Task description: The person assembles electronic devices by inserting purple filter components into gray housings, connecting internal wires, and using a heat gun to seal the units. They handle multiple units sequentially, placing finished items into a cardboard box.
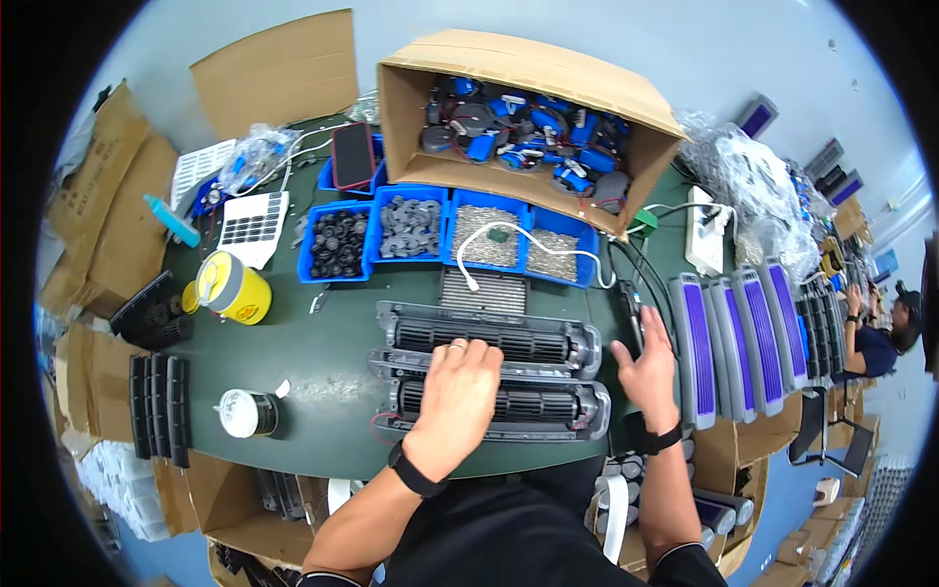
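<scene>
Two long dark grey fan housings [509, 431] lie side by side on the green table, each with a black ribbed fan roller [536, 404] along it. My left hand [458, 391] lies over both, palm down, its fingers bent onto the farther housing [579, 352]; the fingertips are hidden. A thin red wire shows at the nearer housing's left end. To the right of the housings, my right hand [648, 372] is open, its thumb apart from the fingers. Just beyond its fingers lies a slim black tool [629, 311] with a cable, partly covered.
Blue bins [367, 258] of small parts line the back, below a cardboard box [528, 196] of motors with blue pieces. Purple-and-grey housings [696, 352] stand at right. A yellow-grey cup [235, 289] and a small jar [246, 414] are at left. A person [871, 342] works far right.
</scene>
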A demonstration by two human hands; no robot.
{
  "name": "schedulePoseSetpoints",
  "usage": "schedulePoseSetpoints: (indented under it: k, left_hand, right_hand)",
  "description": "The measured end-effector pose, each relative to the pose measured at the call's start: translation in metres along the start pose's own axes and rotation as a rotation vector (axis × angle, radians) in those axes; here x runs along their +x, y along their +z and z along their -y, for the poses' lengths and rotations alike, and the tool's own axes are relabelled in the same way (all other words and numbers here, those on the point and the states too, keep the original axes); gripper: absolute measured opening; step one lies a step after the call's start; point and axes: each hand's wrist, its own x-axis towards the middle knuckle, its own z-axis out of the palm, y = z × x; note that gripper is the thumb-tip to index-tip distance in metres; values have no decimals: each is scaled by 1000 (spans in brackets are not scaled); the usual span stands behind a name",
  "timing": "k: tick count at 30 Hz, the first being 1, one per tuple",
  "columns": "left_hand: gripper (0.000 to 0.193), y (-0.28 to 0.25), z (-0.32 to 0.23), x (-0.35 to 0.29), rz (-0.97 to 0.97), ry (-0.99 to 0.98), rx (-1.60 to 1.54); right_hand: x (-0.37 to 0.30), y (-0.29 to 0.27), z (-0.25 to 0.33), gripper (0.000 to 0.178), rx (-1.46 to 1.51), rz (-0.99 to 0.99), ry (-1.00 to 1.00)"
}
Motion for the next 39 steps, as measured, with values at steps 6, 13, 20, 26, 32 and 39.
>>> schedulePoseSetpoints:
  k: [6,13,20,26,32,39]
  left_hand:
    - [15,1,-10,-6,43,44,-4]
    - [14,7,-15,-8,-11,54,-39]
    - [16,6,-9,-3,-6,31,-131]
    - [18,1,-3,-2,82,43,-172]
    - [19,5,1,-6,159,48,-217]
    - [20,4,5,-3,167,61,-229]
  right_hand:
    - [17,-7,-35,71,78,67,119]
    - [65,-114,61,59,1115,-21,80]
    - [129,-62,173,26,1365,67,-56]
    - [126,29,232,24,1368,247,-122]
    - [120,57,240,26,1320,376,-95]
    - [122,63,238,24,1303,388,-55]
